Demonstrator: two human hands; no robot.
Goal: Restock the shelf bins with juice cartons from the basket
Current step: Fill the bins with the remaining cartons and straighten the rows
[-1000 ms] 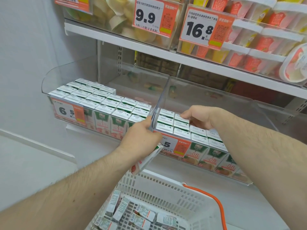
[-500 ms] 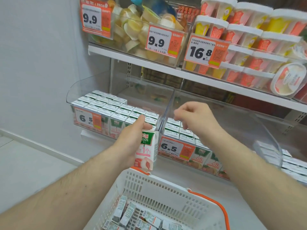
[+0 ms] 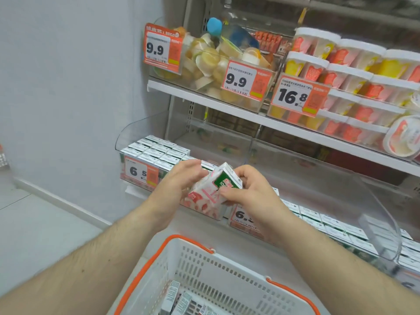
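having met the left, the right hand [image 3: 247, 192] joins the left hand [image 3: 181, 180] gripping one carton [image 3: 211, 189] above the basket [image 3: 218, 269], bins [image 3: 375, 223] next.

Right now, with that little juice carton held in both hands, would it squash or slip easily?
The juice carton keeps sharp edges under both hands' grip, so it is probably fairly stiff. The left hand and right hand hold it tilted without trouble, suggesting it is light. Its flat faces should let it stand rather than roll.
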